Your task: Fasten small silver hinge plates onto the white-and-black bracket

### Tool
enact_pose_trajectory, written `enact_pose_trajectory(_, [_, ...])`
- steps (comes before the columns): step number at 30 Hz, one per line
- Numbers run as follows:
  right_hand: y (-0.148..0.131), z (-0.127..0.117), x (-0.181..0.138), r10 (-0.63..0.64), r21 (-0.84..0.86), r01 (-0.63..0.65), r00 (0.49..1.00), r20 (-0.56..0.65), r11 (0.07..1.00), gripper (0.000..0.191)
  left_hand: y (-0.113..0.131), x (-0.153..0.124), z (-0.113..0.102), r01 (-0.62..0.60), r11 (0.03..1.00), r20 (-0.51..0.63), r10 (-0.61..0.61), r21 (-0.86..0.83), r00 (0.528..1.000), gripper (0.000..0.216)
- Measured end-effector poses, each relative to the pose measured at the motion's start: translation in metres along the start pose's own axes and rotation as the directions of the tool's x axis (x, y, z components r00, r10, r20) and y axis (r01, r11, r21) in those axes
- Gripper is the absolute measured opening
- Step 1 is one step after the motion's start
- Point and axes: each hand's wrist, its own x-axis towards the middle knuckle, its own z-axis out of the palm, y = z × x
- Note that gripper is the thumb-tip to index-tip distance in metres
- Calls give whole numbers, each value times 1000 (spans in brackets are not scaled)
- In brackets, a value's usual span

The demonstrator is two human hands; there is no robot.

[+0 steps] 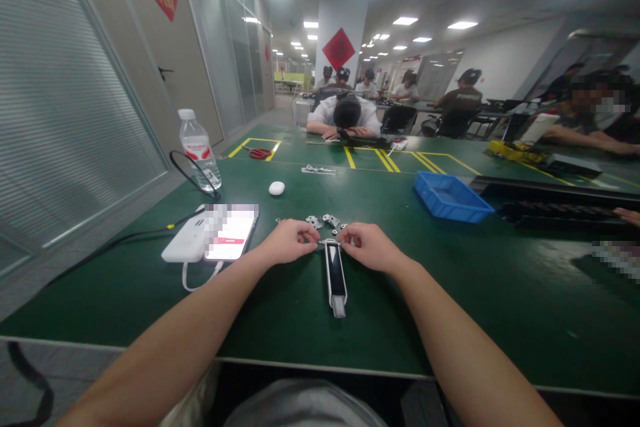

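Observation:
A long, slim device point(336, 273) with a white frame and a glossy black face lies lengthwise on the green table, its grey end toward me. At its far end a small metal part point(330, 241) runs crosswise. My left hand point(293, 240) is closed in a pinch at the left side of that part. From the right, my right hand point(369, 247) pinches at the other side, fingers curled. The fingertips hide exactly what each one grips. Just beyond the hands lie several small metal pieces point(323, 221) and a small ring-like piece point(335, 233).
Left of me are a white power bank point(186, 240) cabled to a phone point(235, 233), and a water bottle point(199, 153). A white earbud case point(277, 188), red-handled scissors point(261, 153) and a blue tray point(450, 199) lie farther off. A person point(345, 117) rests head-down across the table.

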Motion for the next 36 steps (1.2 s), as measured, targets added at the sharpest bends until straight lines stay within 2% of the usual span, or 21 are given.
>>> enact_pose_trajectory(6, [-1,0,0,3,1,-3,1000,6,1000,16,-2,0,0,-21,1000,26,21,15,999,22])
enact_pose_trajectory(17, [-1,-1,0,4,-14,-4,1000,15,1000,15,1,0,0,8,998,-2,-8,56,1000,19])
enact_pose_trajectory(36, [1,0,0,-12,-7,12,1000,6,1000,16,2,-1,0,-32,994,-16,34,107,999,21])
